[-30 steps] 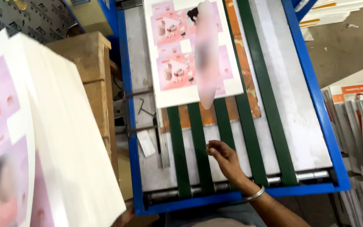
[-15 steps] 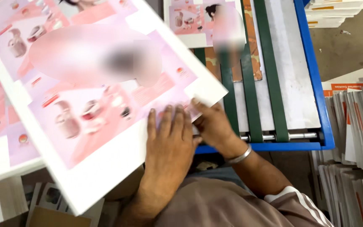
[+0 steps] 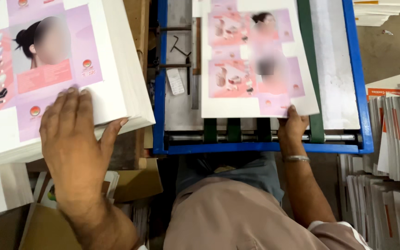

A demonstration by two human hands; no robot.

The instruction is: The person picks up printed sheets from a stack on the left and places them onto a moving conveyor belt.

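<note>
My left hand (image 3: pixel 72 139) lies spread flat on the near right corner of the sheet stack (image 3: pixel 47 78). My right hand (image 3: pixel 292 125) seems to pinch the printed sheet (image 3: pixel 255 60) at its near edge on the blue feed table (image 3: pixel 265 148); I should keep it square there.

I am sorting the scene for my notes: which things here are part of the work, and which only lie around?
In the work:
left hand flat on the sheet stack
right hand on the printed sheet
feed table

Lying around:
hex key
white tag
side stacks
</note>
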